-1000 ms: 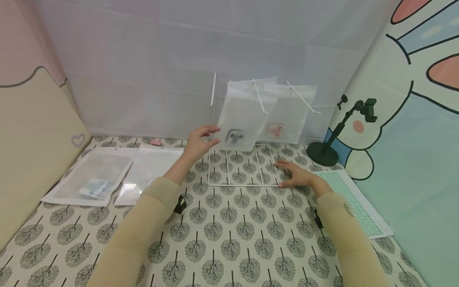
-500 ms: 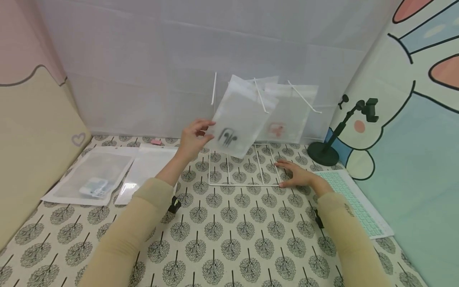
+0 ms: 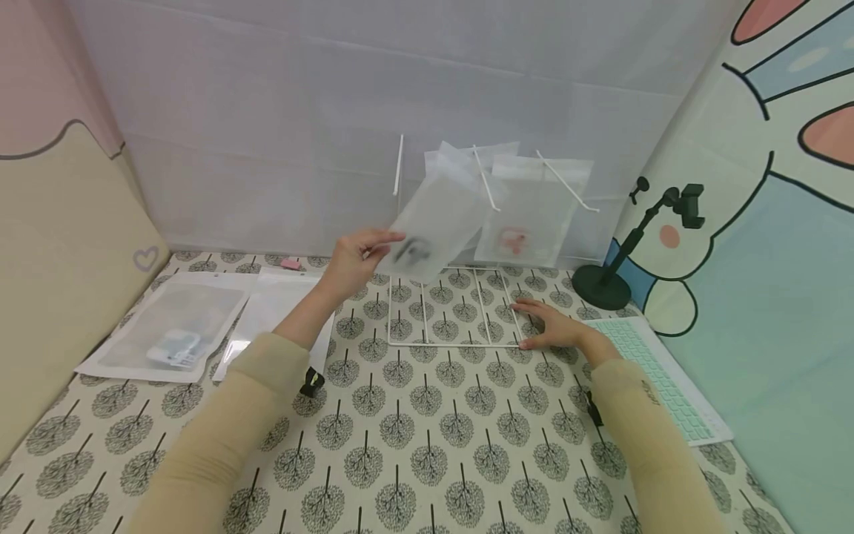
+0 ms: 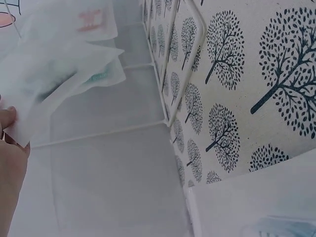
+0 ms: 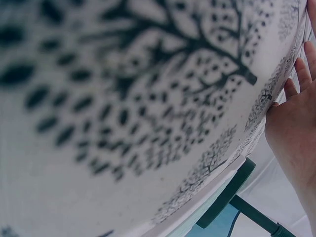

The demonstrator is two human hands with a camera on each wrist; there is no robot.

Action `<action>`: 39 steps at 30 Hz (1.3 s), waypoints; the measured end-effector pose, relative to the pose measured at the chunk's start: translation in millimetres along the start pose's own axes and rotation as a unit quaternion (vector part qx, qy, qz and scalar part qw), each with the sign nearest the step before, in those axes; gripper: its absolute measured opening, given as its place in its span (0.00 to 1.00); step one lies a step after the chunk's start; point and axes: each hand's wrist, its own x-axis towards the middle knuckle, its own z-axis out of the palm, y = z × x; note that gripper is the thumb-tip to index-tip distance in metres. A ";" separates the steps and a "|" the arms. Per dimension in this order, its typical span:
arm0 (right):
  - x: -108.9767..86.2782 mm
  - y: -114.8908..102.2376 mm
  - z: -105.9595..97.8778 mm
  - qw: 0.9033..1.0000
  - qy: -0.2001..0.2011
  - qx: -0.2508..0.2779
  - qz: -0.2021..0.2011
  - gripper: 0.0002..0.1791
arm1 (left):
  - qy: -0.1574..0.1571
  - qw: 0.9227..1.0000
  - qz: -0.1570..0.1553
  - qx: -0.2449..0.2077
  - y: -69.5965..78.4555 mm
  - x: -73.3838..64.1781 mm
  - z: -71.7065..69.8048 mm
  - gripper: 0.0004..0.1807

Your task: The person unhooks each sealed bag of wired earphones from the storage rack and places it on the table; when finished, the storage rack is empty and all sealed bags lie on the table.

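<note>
My left hand [image 3: 350,265] pinches the lower left edge of a frosted plastic bag [image 3: 440,204] with dark earphones showing through it. That bag tilts, its upper part overlapping the middle hook [image 3: 485,178] of a white wire rack [image 3: 454,345]. Behind it, another bag hangs by the same hook, a teal patch on it in the left wrist view. A frosted bag [image 3: 547,200] with red earphones hangs from the right hook [image 3: 567,182]. The left hook [image 3: 398,165] carries nothing. My right hand [image 3: 554,328] rests at the right side wire of the rack's base, fingers spread and relaxed.
Two more bags lie flat at the left: a frosted one [image 3: 200,304] with a pale blue item and a clear-fronted one [image 3: 273,297]. A small pink piece [image 3: 290,264] sits behind them. At the right stand a black phone stand [image 3: 600,287] and a mint keyboard [image 3: 660,374].
My left hand first drew the bag's lower edge left and toward me, then lifted it slightly; the bag tilts more and swings out from the bag behind. My right hand has stayed put.
</note>
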 end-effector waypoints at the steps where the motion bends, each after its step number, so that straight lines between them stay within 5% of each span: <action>1: -0.2 -0.3 0.1 1.000 0.000 0.000 0.000 0.49 | -0.006 1.000 0.005 0.010 0.9 0.2 -1.5 0.18; 14: -1.5 -2.7 0.7 1.000 -0.001 0.007 -0.001 0.48 | -0.069 0.993 0.056 0.079 20.4 -2.2 -23.0 0.31; 23: -0.4 1.0 2.9 1.000 -0.001 0.007 -0.001 0.48 | -0.121 0.983 0.065 0.125 30.1 -1.7 -37.3 0.40; 39: -1.8 -1.0 2.8 1.000 0.004 0.010 -0.004 0.49 | -0.117 0.977 0.086 0.157 42.9 3.0 -50.1 0.44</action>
